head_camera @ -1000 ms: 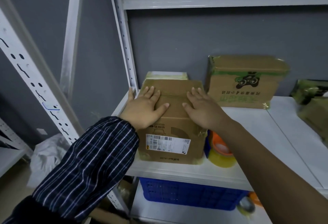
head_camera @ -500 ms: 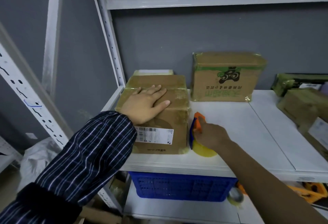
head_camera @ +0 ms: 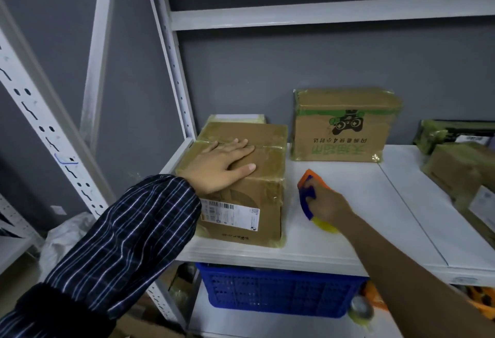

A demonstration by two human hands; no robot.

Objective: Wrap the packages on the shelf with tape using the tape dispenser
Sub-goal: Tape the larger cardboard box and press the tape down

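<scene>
Where the white perforated steel upright (head_camera: 34,112) slants across the left edge, a dark blue sleeve with thin pale stripes (head_camera: 128,236) reaches in to the white metal shelf (head_camera: 361,203). Out of it comes the left hand (head_camera: 219,169), palm down on top of the brown cardboard package with a white barcode label on its front (head_camera: 257,220). Its grip is apart, fingers straight on the taped seam, as it was half a second ago. That package stands at the shelf's left end, glossy with yellowish tape, and a flat pale package (head_camera: 235,118) shows behind it.

Just to the right comes the change. A second ago the right hand lay flat on the package top too. Half a second ago it had dropped to the orange and blue tape dispenser with its yellow roll (head_camera: 308,193), which then stood close against the package's side. Now the right hand (head_camera: 329,203) has its grip clamped round the dispenser's blue body and has drawn it rightward — a strip of bare shelf lies between dispenser and package. The dispenser is tilted, orange end uppermost; whether its roll touches the shelf I cannot tell.

Further back, against the grey wall, stands a tape-wrapped cardboard box with a green and black game-controller print (head_camera: 342,129). Under the shelf sits a blue perforated plastic crate (head_camera: 278,292), with a blurred roll of tape (head_camera: 361,311) by its right corner. At the far right more wrapped brown packages (head_camera: 455,166) crowd the shelf.
</scene>
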